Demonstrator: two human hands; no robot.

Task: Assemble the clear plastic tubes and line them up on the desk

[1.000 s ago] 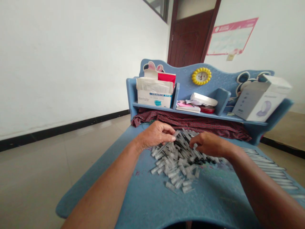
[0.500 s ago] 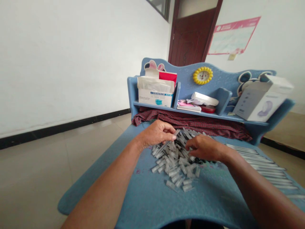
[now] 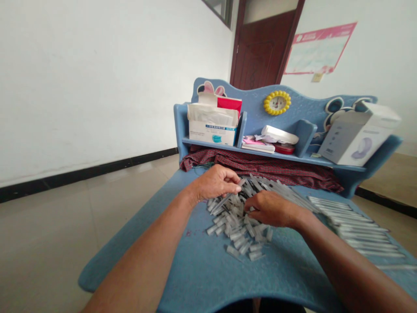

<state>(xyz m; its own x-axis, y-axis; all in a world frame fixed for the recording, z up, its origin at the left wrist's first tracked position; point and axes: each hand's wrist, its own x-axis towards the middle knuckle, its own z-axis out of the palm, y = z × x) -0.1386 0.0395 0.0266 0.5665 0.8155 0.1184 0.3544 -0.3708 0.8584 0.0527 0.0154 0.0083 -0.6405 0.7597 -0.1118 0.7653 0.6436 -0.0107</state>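
Observation:
My left hand [image 3: 217, 181] is at the left side of the pile, thumb and fingers pinched on a slim translucent pen barrel [image 3: 222, 203] that slants down to the left. Over the middle of the pile is my right hand [image 3: 272, 208], its fingers curled down among the pieces. What they grip, if anything, is hidden. Short frosted pen caps [image 3: 239, 232] are heaped in front of and between the hands. Behind my right hand lie longer clear tubes [image 3: 286, 190], with some dark pieces mixed in.
A row of finished-looking pens [image 3: 355, 221] lies on the right of the blue desk [image 3: 195, 261]. Checked cloth [image 3: 260, 167] is bunched under the shelf. The shelf holds a mask box [image 3: 211, 132], papers [image 3: 259, 147], a red tin [image 3: 284, 149] and a white box [image 3: 355, 134].
My right hand has moved left and slightly toward me over the pile, uncovering the longer tubes behind it. My left hand has hardly moved.

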